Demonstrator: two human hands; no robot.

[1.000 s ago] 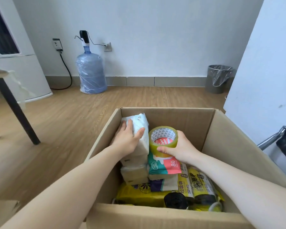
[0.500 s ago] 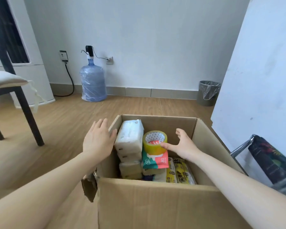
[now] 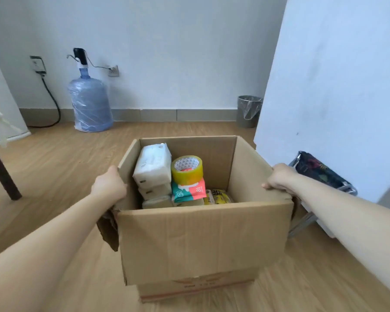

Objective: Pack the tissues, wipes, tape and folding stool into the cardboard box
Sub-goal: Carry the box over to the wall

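An open cardboard box (image 3: 203, 239) stands on the wooden floor in front of me. Inside, white tissue packs (image 3: 152, 168) are stacked at the left. A yellow tape roll (image 3: 187, 170) rests on a teal-and-red wipes pack (image 3: 188, 191), with yellow packets (image 3: 217, 196) lower right. My left hand (image 3: 109, 185) grips the box's left wall edge. My right hand (image 3: 279, 177) grips the right wall edge. The folding stool (image 3: 320, 171), dark patterned fabric on a metal frame, leans against the white wall just right of the box.
A blue water jug (image 3: 90, 104) with a pump stands by the far wall. A grey waste bin (image 3: 249, 111) sits at the back right. A dark chair leg (image 3: 0, 172) stands at the left. A white wall panel (image 3: 338, 86) rises at the right.
Both hands let go of the tissue pack and tape roll, left the box's inside and moved out to grip its left and right walls. My view backed away from the box.
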